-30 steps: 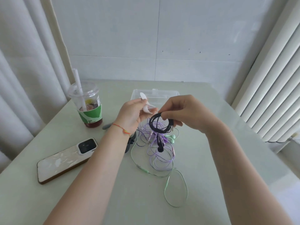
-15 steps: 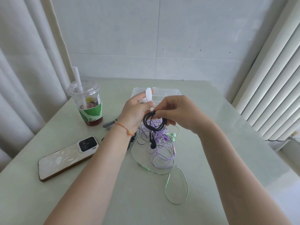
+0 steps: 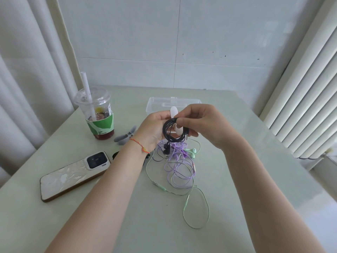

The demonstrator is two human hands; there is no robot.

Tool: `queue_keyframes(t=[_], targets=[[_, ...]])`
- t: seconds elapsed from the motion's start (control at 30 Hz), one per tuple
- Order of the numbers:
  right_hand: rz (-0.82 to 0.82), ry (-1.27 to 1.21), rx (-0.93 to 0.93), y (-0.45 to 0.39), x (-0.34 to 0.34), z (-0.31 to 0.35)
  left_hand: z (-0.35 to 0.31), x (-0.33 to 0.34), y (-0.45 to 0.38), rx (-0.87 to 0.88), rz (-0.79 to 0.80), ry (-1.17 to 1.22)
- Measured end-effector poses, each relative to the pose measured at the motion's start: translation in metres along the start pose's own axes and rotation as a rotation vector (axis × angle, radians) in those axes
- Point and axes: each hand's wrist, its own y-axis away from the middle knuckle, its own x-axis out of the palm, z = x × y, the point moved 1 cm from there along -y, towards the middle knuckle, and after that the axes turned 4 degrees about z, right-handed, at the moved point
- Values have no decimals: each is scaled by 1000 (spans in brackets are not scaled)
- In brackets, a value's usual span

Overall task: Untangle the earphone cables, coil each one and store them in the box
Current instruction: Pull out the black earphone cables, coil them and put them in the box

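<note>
Holding a coiled black earphone cable (image 3: 172,131) above the surface (image 3: 109,225), both hands were curled round it: the left hand (image 3: 152,129) gripped the coil's left side and the right hand (image 3: 202,123) pinched its top and right side between thumb and fingers. A white strap-like clip (image 3: 175,121) stood upright behind the coil, its middle crossed by the black loops and its lower end partly covered by the right hand's fingers; which hand carried it could not be told. The black earbuds (image 3: 166,149) dangled below the coil.

Underneath lay a tangle of purple cable (image 3: 179,168) and green cable (image 3: 197,209), interlaced so that their paths were hard to follow near the hands; the green earbuds (image 3: 191,152) showed just right of the black ones. The clear box (image 3: 158,105) sat beyond the hands, its near wall largely hidden by them, and its contents could not be made out.

To the left stood a plastic cup (image 3: 99,115) with a straw and green sleeve, and nearer lay a phone (image 3: 73,176) face down. A grey clip (image 3: 125,137) rested between the cup and the left wrist, and a dark object (image 3: 115,155) was mostly hidden by the left forearm. An orange cord bracelet (image 3: 139,144) circled that wrist.
</note>
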Motion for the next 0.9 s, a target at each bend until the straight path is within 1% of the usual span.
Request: queue_keyframes(t=[0.03,0.13,0.2,0.27,0.33,0.4,0.5,0.53,0.63,0.73,0.8,0.9], targets=[[-7,-7,-8,0,0,0,0,2,-1,12,-9,17],[-42,-40,-41,-2,-2,0,1,2,-3,40,-115,83],[-61,-68,-56,-2,-3,-1,1,1,-4,58,-130,67],[-60,-96,-59,-2,-2,-1,1,0,-4,93,-64,-4],[-64,-142,-54,-2,-3,-1,-2,0,-2,123,73,-25],[-70,-197,-44,-2,-5,-1,-3,-2,-2,110,181,-43],[-39,-252,-21,-1,-8,-1,-2,-3,-2,107,229,-84],[-18,-263,-11,-1,-7,-1,-1,-3,-2,111,209,-112],[47,-299,0,0,-6,-1,-2,1,2,151,56,-210],[83,-330,-6,1,-8,0,-3,3,2,162,-51,-241],[69,-332,3,1,-9,-1,-2,1,0,156,-114,-261],[10,-337,9,0,-15,-3,0,0,-3,144,-138,-268]])
